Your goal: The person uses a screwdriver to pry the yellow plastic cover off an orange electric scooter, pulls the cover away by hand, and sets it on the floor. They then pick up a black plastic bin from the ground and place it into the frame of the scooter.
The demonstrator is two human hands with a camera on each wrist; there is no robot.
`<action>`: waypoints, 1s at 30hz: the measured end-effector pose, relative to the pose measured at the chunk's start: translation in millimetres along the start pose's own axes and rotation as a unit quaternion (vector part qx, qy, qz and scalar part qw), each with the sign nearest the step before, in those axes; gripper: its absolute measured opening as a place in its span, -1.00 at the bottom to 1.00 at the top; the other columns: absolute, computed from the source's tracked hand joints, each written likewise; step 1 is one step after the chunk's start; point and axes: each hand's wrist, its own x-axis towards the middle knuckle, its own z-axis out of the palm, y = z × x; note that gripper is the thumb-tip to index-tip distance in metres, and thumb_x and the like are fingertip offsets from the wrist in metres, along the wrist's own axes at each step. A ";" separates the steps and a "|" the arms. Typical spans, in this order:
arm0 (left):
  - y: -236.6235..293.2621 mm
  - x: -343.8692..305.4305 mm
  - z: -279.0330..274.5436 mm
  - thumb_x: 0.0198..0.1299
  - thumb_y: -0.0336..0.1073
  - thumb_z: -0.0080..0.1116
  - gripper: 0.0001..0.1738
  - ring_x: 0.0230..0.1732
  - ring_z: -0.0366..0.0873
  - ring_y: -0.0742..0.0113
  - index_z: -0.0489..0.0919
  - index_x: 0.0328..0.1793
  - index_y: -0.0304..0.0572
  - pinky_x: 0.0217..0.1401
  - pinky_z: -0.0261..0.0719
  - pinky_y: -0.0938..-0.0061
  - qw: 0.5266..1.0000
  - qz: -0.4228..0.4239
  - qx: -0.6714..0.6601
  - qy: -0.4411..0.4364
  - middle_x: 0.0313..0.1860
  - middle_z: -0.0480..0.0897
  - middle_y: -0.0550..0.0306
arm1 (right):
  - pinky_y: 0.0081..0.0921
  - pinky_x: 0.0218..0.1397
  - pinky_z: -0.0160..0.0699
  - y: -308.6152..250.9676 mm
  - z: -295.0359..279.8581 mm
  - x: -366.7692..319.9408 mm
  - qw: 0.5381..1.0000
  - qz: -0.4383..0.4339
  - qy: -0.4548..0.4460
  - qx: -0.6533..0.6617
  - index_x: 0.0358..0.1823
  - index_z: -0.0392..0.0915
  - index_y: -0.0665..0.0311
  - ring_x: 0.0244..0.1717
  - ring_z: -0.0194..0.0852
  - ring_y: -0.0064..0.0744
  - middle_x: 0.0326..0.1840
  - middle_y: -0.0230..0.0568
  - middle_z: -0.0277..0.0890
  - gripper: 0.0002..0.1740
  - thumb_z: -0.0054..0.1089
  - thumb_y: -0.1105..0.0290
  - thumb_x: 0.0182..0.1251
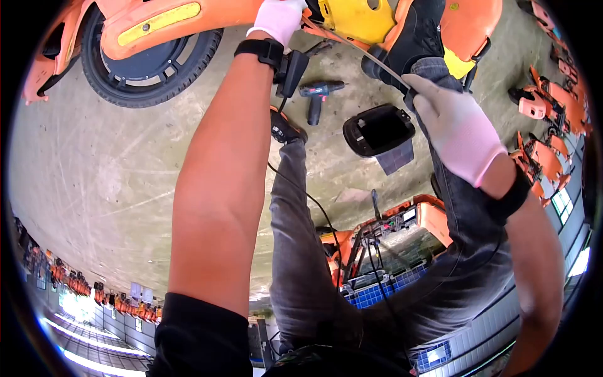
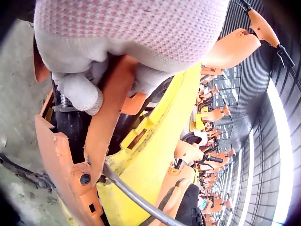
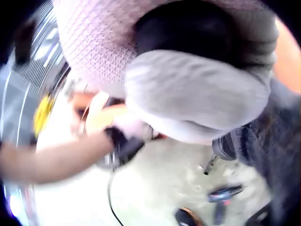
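Note:
At the top of the head view, my gloved left hand (image 1: 279,19) is at the orange scooter body. Up close in the left wrist view, its fingers (image 2: 82,94) curl round a strip of orange plastic panel (image 2: 110,117), beside a yellow panel (image 2: 155,165). My gloved right hand (image 1: 461,129) grips one end of a long, thin metal pry bar (image 1: 367,58). The bar slants up and left toward the left hand, and its far tip meets the orange panel's edge in the left wrist view. A dark object shows inside the right hand's curled fingers (image 3: 193,89).
A cordless drill (image 1: 314,91) and a black, rounded tray-like part (image 1: 357,144) lie on the concrete floor. The scooter's wheel (image 1: 147,63) is at upper left. A black cable (image 1: 317,201) hangs near my legs. Other orange scooters (image 1: 546,157) line the right side.

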 end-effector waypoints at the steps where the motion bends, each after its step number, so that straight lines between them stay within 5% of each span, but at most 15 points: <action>1: -0.8 -0.7 1.9 0.07 -0.36 0.15 -0.90 -0.64 0.43 0.31 0.51 -0.45 -0.16 -0.57 0.41 0.46 0.997 -0.027 -0.076 -0.004 -0.62 0.50 0.15 | -0.52 -0.75 0.34 -5.2 -8.6 0.1 0.957 0.128 -0.126 0.229 0.43 0.33 0.10 -0.83 0.29 -0.44 -0.68 -0.30 0.34 -0.53 -0.18 0.19 0.58; 2: 0.4 0.2 3.1 0.10 -0.35 0.14 -0.89 -0.62 0.45 0.33 0.52 -0.45 -0.15 -0.56 0.42 0.47 0.998 -0.005 -0.067 0.003 -0.61 0.52 0.14 | -0.73 -0.85 0.10 -1.8 -3.1 -3.5 0.944 0.126 -0.124 0.279 0.46 0.29 0.18 -0.85 0.09 -0.73 -0.68 -0.53 0.17 -0.49 -0.24 0.15 0.61; 8: -6.4 15.2 -3.6 0.16 -0.37 0.12 -0.88 -0.62 0.48 0.35 0.55 -0.42 -0.18 -0.57 0.44 0.51 0.996 -0.049 -0.069 -0.011 -0.58 0.55 0.14 | -0.70 -0.81 0.00 4.6 4.1 -9.8 0.854 0.192 -0.181 0.449 0.50 0.23 -0.03 -0.80 0.04 -0.70 -0.61 -0.49 0.22 -0.49 -0.17 0.10 0.60; 14: -6.7 13.9 -7.9 0.16 -0.33 0.13 -0.87 -0.57 0.53 0.34 0.60 -0.36 -0.22 -0.53 0.48 0.51 0.999 -0.024 -0.040 -0.013 -0.53 0.60 0.14 | -0.62 -0.72 0.08 1.6 52.7 -22.2 0.751 0.207 -0.179 0.601 0.50 0.24 -0.02 -0.72 0.14 -0.65 -0.56 -0.51 0.30 -0.47 -0.09 0.11 0.56; 20: -1.7 12.6 -10.0 0.15 -0.31 0.14 -0.87 -0.51 0.53 0.38 0.62 -0.34 -0.19 -0.47 0.48 0.52 0.999 -0.037 -0.010 -0.018 -0.51 0.60 0.17 | -0.56 -0.73 0.11 -12.1 92.9 -27.4 0.649 0.208 -0.162 0.713 0.25 0.37 0.03 -0.76 0.17 -0.58 -0.60 -0.42 0.30 -0.62 -0.11 0.07 0.56; 24: 10.5 1.4 -15.7 0.16 -0.28 0.13 -0.87 -0.47 0.53 0.41 0.62 -0.33 -0.14 -0.44 0.48 0.54 0.999 -0.027 0.012 -0.044 -0.49 0.61 0.20 | -0.61 -0.73 0.01 -15.1 119.0 -24.0 0.608 0.178 -0.172 0.754 0.17 0.36 -0.15 -0.76 0.14 -0.58 -0.57 -0.44 0.29 -0.71 -0.11 0.00 0.57; 26: 2.4 8.4 -23.0 0.17 -0.27 0.14 -0.87 -0.47 0.54 0.44 0.63 -0.30 -0.12 -0.43 0.50 0.53 0.999 -0.015 -0.006 -0.038 -0.48 0.63 0.21 | -0.61 -0.74 0.01 -12.5 129.2 -27.5 0.534 0.153 -0.185 0.811 0.09 0.35 -0.16 -0.75 0.15 -0.57 -0.57 -0.43 0.30 -0.77 -0.13 0.00 0.58; 28: 3.4 11.0 -33.4 0.28 -0.40 0.04 -0.79 -0.18 0.65 0.33 0.63 -0.08 -0.31 -0.12 0.60 0.50 0.961 0.111 0.232 -0.104 -0.21 0.67 0.12 | -0.61 -0.75 0.02 -13.0 137.1 -26.6 0.513 0.141 -0.186 0.826 0.09 0.34 -0.18 -0.76 0.16 -0.57 -0.58 -0.44 0.31 -0.78 -0.15 0.00 0.59; 29: 7.4 3.8 -38.1 0.31 -0.49 0.00 -0.80 -0.18 0.63 0.37 0.61 -0.03 -0.30 -0.14 0.59 0.53 0.823 0.293 0.474 -0.112 -0.22 0.65 0.17 | -0.61 -0.75 0.02 -10.9 139.1 -27.8 0.512 0.138 -0.186 0.827 0.09 0.34 -0.18 -0.76 0.15 -0.58 -0.58 -0.44 0.30 -0.77 -0.17 0.00 0.59; 30: 5.1 3.8 -40.6 0.28 -0.39 0.09 -0.81 -0.22 0.61 0.39 0.60 -0.05 -0.27 -0.16 0.58 0.54 0.768 0.351 0.530 -0.077 -0.23 0.65 0.17 | -0.61 -0.75 0.02 -13.7 140.6 -25.8 0.508 0.131 -0.188 0.830 0.10 0.34 -0.17 -0.76 0.14 -0.58 -0.58 -0.45 0.30 -0.77 -0.19 0.00 0.60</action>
